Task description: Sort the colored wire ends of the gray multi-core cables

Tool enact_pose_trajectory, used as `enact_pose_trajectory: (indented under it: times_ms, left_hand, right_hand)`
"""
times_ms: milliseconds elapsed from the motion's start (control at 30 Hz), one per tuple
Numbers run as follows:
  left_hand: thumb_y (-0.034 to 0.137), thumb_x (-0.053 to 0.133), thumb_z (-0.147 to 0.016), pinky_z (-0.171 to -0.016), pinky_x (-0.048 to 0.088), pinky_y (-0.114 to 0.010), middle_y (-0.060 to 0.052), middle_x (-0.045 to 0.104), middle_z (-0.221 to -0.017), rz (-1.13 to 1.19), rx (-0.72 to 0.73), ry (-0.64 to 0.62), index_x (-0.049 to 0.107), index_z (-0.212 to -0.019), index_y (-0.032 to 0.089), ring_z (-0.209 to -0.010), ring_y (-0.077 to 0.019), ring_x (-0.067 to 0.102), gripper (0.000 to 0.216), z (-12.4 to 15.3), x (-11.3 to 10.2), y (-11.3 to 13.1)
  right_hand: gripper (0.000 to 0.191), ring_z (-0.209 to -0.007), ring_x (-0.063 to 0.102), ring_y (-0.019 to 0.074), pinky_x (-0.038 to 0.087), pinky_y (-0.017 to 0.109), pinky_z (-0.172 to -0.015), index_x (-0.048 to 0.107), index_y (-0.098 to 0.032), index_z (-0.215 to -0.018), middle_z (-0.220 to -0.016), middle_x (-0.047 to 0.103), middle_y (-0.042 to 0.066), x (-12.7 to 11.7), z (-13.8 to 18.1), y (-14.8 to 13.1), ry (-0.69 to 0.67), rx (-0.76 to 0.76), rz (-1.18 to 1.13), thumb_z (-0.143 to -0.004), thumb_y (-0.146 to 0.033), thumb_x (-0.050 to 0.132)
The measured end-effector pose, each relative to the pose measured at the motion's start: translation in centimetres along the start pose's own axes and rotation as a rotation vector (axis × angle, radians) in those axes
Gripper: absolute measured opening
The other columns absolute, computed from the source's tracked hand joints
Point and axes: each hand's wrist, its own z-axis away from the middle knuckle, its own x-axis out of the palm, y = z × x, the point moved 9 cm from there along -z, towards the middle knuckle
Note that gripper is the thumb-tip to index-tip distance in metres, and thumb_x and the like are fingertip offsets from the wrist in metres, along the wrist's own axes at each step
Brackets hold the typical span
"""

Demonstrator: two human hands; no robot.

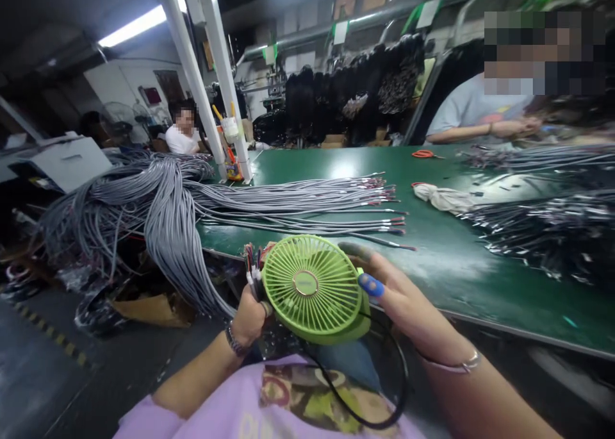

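Note:
A round green fan (312, 285) with a ribbed grille is in front of my body, a black cord (403, 375) looping down from it. My right hand (391, 285) is at the fan's right edge, its blue-wrapped thumb against the rim and its fingers curving behind. My left hand (250, 316) is closed around a bunch of grey cables, whose coloured wire ends (252, 259) stick up above the fist. The fan hides part of that bunch. From a thick pile, grey cables (175, 227) hang over the table edge towards my left hand.
More grey cables (298, 198) lie across the green table (336, 163). Dark cable bundles (552, 227) and orange-handled pliers (423, 154) are to the right. A post (221, 74) rises behind the pile. A co-worker (471, 112) works at the far right, another person (182, 134) sits far left.

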Motion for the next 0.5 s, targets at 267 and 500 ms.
enact_pose_trajectory:
  times_ms: [267,500]
  left_hand:
    - [0.015,0.078,-0.055,-0.1,0.046,-0.04,-0.007,0.073,-0.099,-0.141,0.104,-0.229,0.07,-0.095,0.019,-0.103,-0.0279,0.064,0.041,0.7,5.0,4.2]
    - [0.014,0.072,-0.052,-0.097,0.048,-0.042,-0.006,0.074,-0.087,-0.326,0.135,-0.296,0.071,-0.077,0.021,-0.096,-0.0301,0.066,0.026,1.0,5.6,4.4]
  right_hand:
    - [0.069,-0.111,0.063,0.032,0.049,0.045,-0.097,0.06,-0.022,-0.126,-0.122,0.067,0.012,-1.2,0.5,-0.4,-0.078,-0.009,0.099,-0.071,-0.062,0.069]
    - [0.08,-0.109,0.062,0.0305,0.047,0.045,-0.097,0.062,-0.017,-0.121,-0.114,0.069,0.011,-0.5,2.9,0.9,-0.153,0.084,-0.068,-0.061,-0.069,0.073]
